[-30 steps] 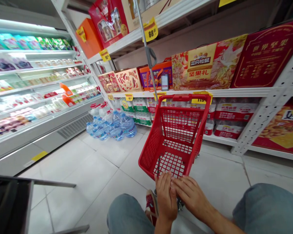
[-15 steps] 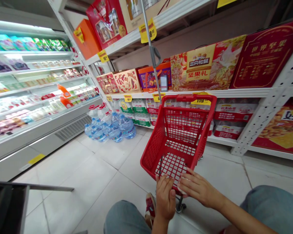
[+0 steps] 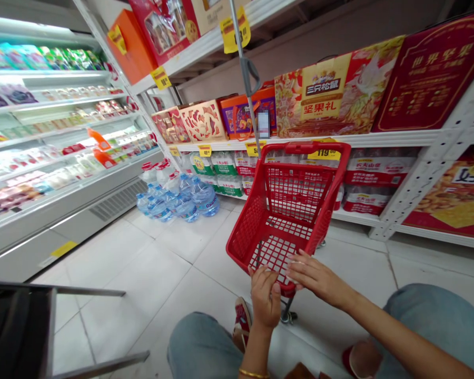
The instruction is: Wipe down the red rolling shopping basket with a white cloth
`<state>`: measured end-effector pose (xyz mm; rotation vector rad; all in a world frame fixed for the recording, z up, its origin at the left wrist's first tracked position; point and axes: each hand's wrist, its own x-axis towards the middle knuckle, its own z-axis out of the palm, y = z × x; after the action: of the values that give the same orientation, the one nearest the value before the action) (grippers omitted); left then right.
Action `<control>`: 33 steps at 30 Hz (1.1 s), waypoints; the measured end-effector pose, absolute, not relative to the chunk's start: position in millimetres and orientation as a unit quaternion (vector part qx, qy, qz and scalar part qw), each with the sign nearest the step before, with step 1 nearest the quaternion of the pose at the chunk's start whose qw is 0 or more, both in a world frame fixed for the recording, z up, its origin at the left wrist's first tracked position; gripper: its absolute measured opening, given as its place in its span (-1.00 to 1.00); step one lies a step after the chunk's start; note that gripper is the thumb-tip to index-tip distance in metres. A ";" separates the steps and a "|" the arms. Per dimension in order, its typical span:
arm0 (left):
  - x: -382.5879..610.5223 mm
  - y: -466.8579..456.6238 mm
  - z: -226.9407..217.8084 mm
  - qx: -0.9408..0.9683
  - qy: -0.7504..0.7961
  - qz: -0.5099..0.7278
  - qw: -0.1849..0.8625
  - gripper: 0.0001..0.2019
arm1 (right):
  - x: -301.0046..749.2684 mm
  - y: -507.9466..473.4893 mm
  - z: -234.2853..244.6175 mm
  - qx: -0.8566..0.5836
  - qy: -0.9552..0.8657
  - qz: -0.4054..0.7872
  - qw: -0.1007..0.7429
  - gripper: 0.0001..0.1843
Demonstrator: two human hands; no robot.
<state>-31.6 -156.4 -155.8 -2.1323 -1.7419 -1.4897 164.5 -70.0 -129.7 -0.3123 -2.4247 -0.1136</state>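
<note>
Red shopping cart is overlapped at its near end by curled left hand and straight-fingered right hand; grip cannot be told.

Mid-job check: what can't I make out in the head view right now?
- Palms of the left hand and right hand: head view, hidden by the hands' own backs; grip on the red cart unclear.
- Black item: head view, cut off by the left and bottom edges.
- Chilled goods: head view, labels blurred and too small.
- Pale rectangle beside the pole: head view, pixelated, contents unreadable.
</note>
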 end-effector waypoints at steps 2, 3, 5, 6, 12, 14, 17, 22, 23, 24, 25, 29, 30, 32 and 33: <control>-29.6 -155.8 -156.7 -0.673 -0.560 -0.484 0.005 -0.67 | 154.2 -83.7 -132.0 -0.120 -0.928 -0.045 0.350 -0.68; -29.2 -155.5 -156.8 -0.670 -0.560 -0.488 0.003 -0.66 | 149.4 -89.2 -134.1 -0.122 -0.925 -0.044 0.357 -0.67; -29.6 -155.0 -156.4 -0.668 -0.554 -0.497 -0.002 -0.66 | 142.5 -95.0 -139.2 -0.124 -0.918 -0.047 0.374 -0.65; -30.4 -154.9 -155.9 -0.670 -0.551 -0.498 -0.006 -0.66 | 140.9 -94.9 -141.5 -0.120 -0.915 -0.051 0.382 -0.64; -36.0 -153.5 -151.1 -0.684 -0.548 -0.480 -0.025 -0.72 | 147.4 -76.0 -141.5 -0.073 -0.919 -0.082 0.380 -0.65; -36.1 -151.9 -149.2 -0.684 -0.544 -0.484 -0.031 -0.72 | 150.1 -71.5 -140.3 -0.066 -0.921 -0.089 0.374 -0.65; -35.1 -149.4 -146.8 -0.681 -0.544 -0.489 -0.034 -0.73 | 153.0 -66.3 -143.1 -0.063 -0.924 -0.090 0.366 -0.65; -33.7 -146.8 -146.1 -0.672 -0.550 -0.495 -0.032 -0.73 | 164.6 -49.5 -150.2 -0.077 -0.931 -0.059 0.352 -0.67; -33.3 -146.5 -146.5 -0.673 -0.548 -0.496 -0.031 -0.73 | 168.3 -44.7 -149.7 -0.082 -0.933 -0.050 0.346 -0.65; -32.9 -146.2 -147.0 -0.673 -0.548 -0.496 -0.029 -0.73 | 172.1 -40.2 -148.4 -0.093 -0.935 -0.042 0.340 -0.64; -32.4 -145.9 -147.6 -0.672 -0.548 -0.498 -0.027 -0.74 | 175.6 -36.4 -146.4 -0.110 -0.935 -0.033 0.336 -0.63; -29.6 -145.7 -149.8 -0.661 -0.553 -0.508 -0.014 -0.78 | 178.6 -39.0 -139.3 -0.168 -0.927 -0.007 0.335 -0.61; -29.1 -145.8 -150.3 -0.661 -0.551 -0.509 -0.013 -0.77 | 175.5 -45.1 -139.4 -0.168 -0.925 -0.005 0.340 -0.62; -28.7 -146.1 -151.3 -0.663 -0.547 -0.511 -0.009 -0.76 | 165.8 -61.2 -142.3 -0.157 -0.923 -0.009 0.352 -0.62; -29.0 -146.2 -151.6 -0.663 -0.546 -0.511 -0.007 -0.76 | 160.2 -69.5 -144.9 -0.149 -0.921 -0.014 0.360 -0.63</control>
<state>-29.0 -146.2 -151.6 -2.0928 -1.7235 -1.6132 160.2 -69.5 -144.9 -0.3834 -2.3737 -0.0368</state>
